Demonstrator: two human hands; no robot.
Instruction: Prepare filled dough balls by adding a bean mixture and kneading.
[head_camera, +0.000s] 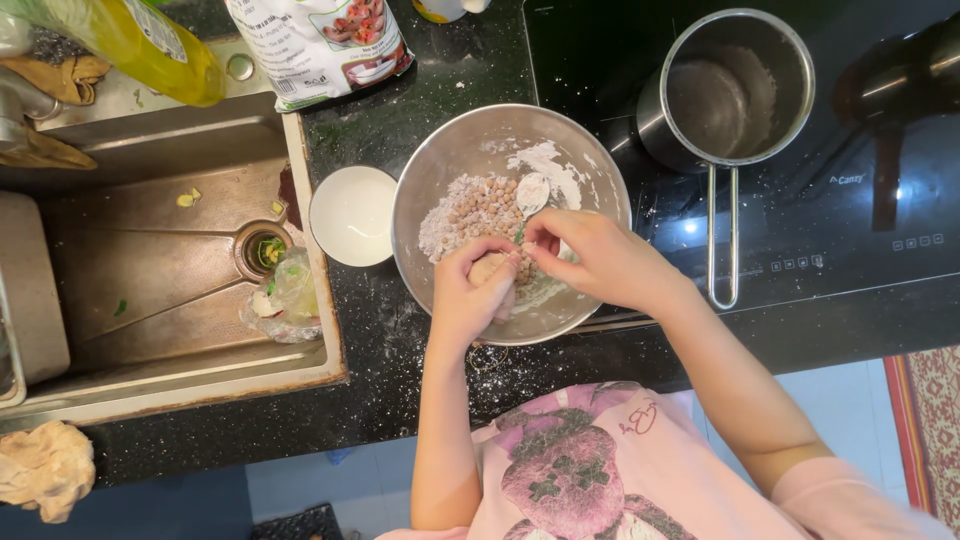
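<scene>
- Black speckled stone countertop (400, 380), dusted with flour near the bowl; pale tiled floor at 6 o'clock, patterned rug edge at 4 o'clock.
- Steel sink (150, 290) at 9 o'clock, scraps and a crumpled clear bag by the drain; beige rag (45, 470) on the counter at 8 o'clock.
- Black induction hob (800, 200) at 2 o'clock with a steel saucepan (735, 90) on it, handle pointing to 6 o'clock.
- Yellow bottle (150, 45) at 11 o'clock, white printed flour bag (320, 45) at 12 o'clock.
- Steel mixing bowl (512, 220) at centre; inside, white flour, a heap of small tan dough balls (485, 210), a white spoon (532, 190).
- Small white bowl (353, 215) just beside the mixing bowl at 9 o'clock.
- Left hand (470, 295) curled closed around a tan dough lump (490, 268), over the bowl's 6 o'clock rim.
- Right hand (595, 255) fingertips pinched together on the lump's top edge, other fingers loosely bent.
- Dough lump sits between both hands, at 6 o'clock of the ball heap.
</scene>
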